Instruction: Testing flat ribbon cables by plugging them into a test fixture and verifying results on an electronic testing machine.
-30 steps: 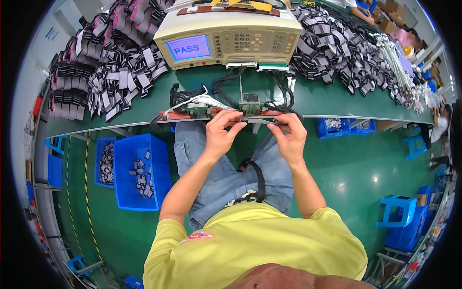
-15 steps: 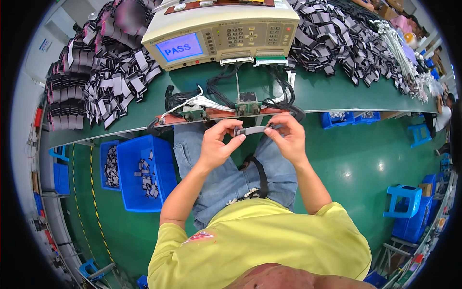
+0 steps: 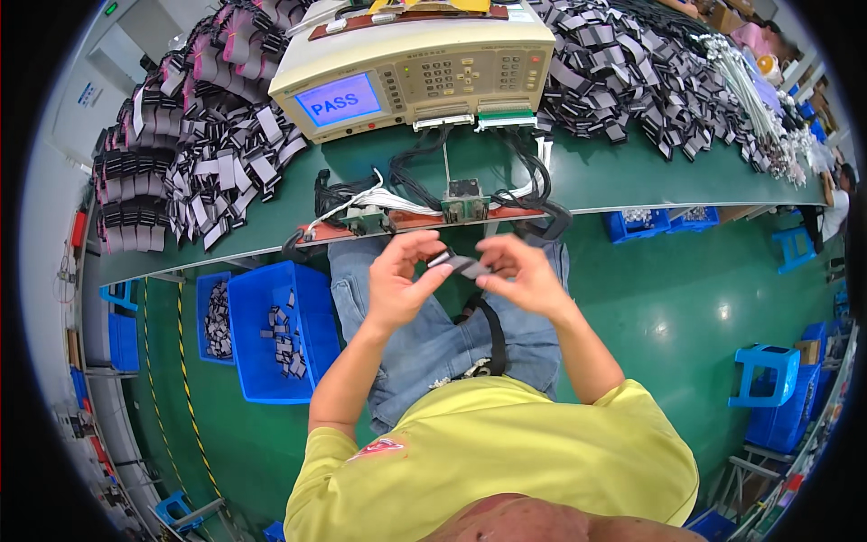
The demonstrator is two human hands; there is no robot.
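While the left hand (image 3: 397,282) pinches one end of a short grey ribbon cable (image 3: 470,266) between thumb and fingers, the right hand (image 3: 533,282), blurred, has its fingertips at the other end, whether gripping or merely touching one cannot tell. Cable, one, between the two hands, above the lap and on the near side of the green bench (image 3: 614,181). Also present: beige tester (image 3: 456,101), screen lit; ribbon-cable heaps (image 3: 221,172) either side; blue bin (image 3: 262,384), lower left.

Between the hands (image 3: 397,282) (image 3: 526,278) is a grey cable (image 3: 470,266), with a beige machine (image 3: 433,83) at twelve o'clock and a blue bin (image 3: 251,316) at eight.
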